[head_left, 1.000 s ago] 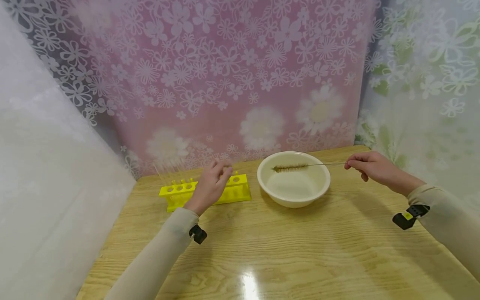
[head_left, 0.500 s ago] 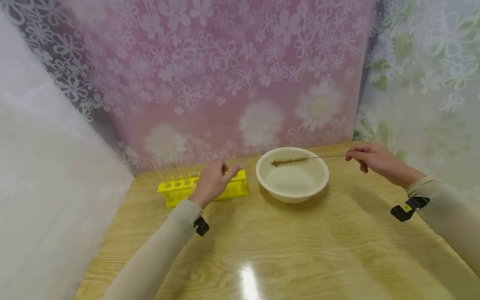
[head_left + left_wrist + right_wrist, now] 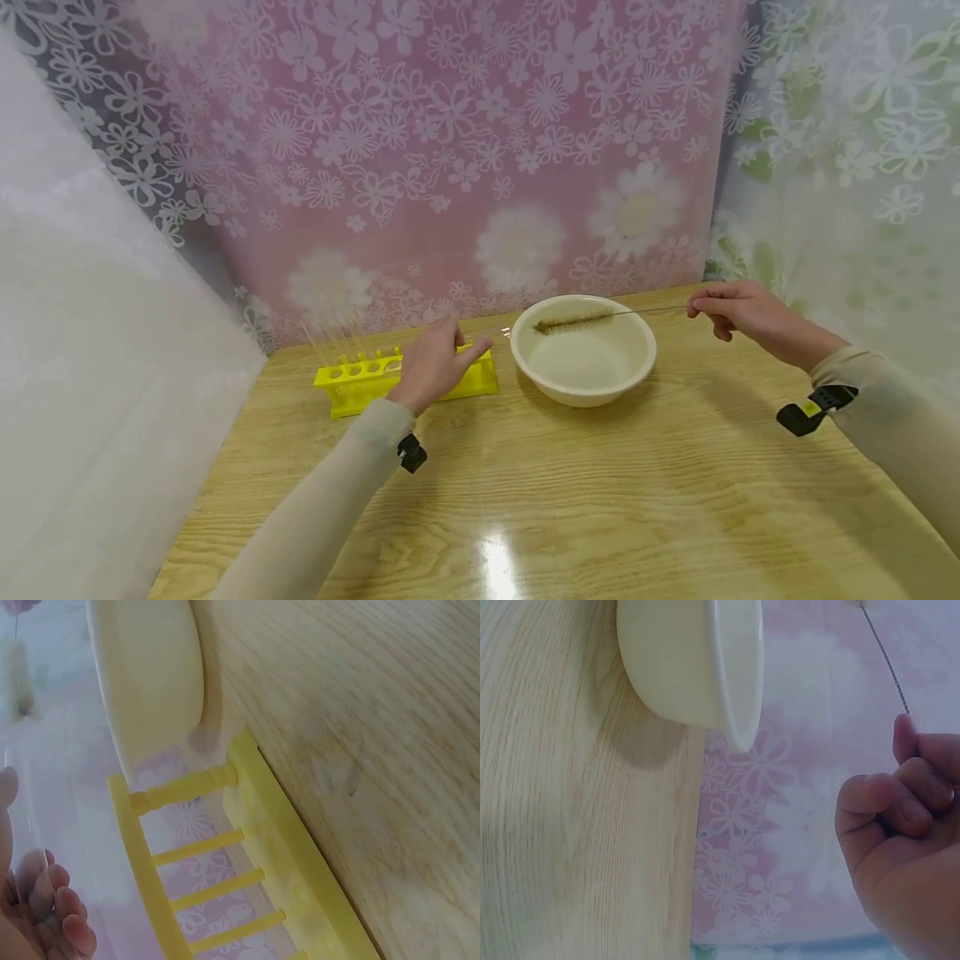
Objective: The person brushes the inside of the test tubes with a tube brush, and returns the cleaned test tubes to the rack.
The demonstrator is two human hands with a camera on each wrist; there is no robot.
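Observation:
My left hand (image 3: 435,362) is above the yellow test tube rack (image 3: 352,383) and holds a clear glass test tube (image 3: 27,802) between thumb and curled fingers. The tube's mouth end points right, toward the bowl; glints mark it in the head view. My right hand (image 3: 750,317) pinches the twisted wire handle of a test tube brush (image 3: 573,322) between thumb and forefinger. The brush's brown bristles lie level over the cream bowl (image 3: 585,393), tip toward the tube and apart from it. In the right wrist view the wire (image 3: 886,660) rises from my fingertips.
Several clear tubes (image 3: 330,342) stand upright at the left end of the rack. The rack and bowl rest side by side near the back of the wooden table (image 3: 600,500). A flowered pink curtain (image 3: 450,150) hangs behind, with pale sheets on both sides.
My left hand has moved slightly right and turned, bringing the test tube's end near the bowl's rim. The brush has shifted a little left with my right hand.

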